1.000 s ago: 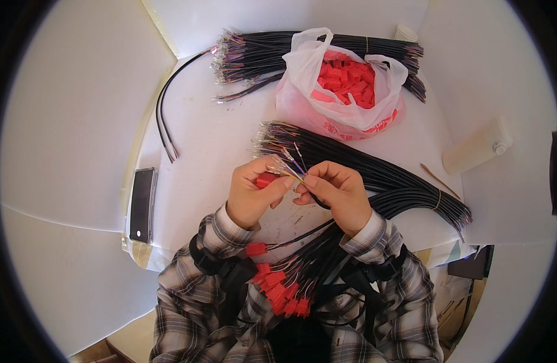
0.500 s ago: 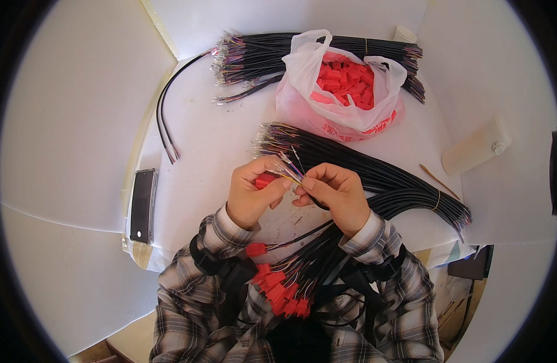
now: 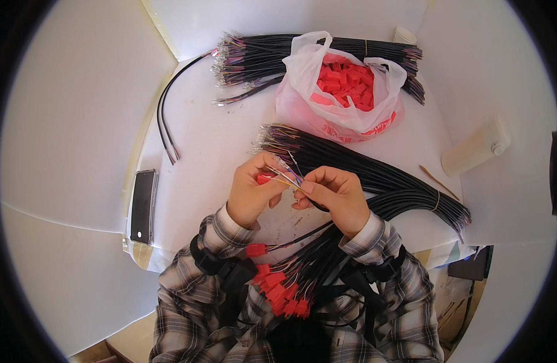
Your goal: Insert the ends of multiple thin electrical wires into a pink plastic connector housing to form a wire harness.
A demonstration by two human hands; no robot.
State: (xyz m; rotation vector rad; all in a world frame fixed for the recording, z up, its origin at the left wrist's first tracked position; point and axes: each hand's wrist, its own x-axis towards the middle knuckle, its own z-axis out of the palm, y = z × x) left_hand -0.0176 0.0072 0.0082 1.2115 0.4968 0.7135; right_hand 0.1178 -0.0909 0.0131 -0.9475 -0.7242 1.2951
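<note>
My left hand (image 3: pixel 252 186) is closed around a red connector housing (image 3: pixel 264 178), mostly covered by the fingers. My right hand (image 3: pixel 334 195) pinches the end of a black cable (image 3: pixel 318 206), from which several thin coloured wires (image 3: pixel 289 176) fan out toward the left fingertips. Whether any wire sits inside the housing is hidden. Below my hands, black cables with red connectors (image 3: pixel 277 287) on their ends rest against my lap. Just beyond my hands lies a bundle of black cables (image 3: pixel 345 158) with bare wire ends at its left.
A white plastic bag (image 3: pixel 295 109) full of red housings (image 3: pixel 346 81) stands farther back, before another cable bundle (image 3: pixel 254 57). Two loose cables (image 3: pixel 162 115) and a phone (image 3: pixel 143 206) lie at the left. A cream container (image 3: pixel 475 147) is at the right, with white panels around.
The red housing now shows less between my left fingers. My left fingers have shifted slightly among the wires, which are spread differently. My right hand stays nearly in place.
</note>
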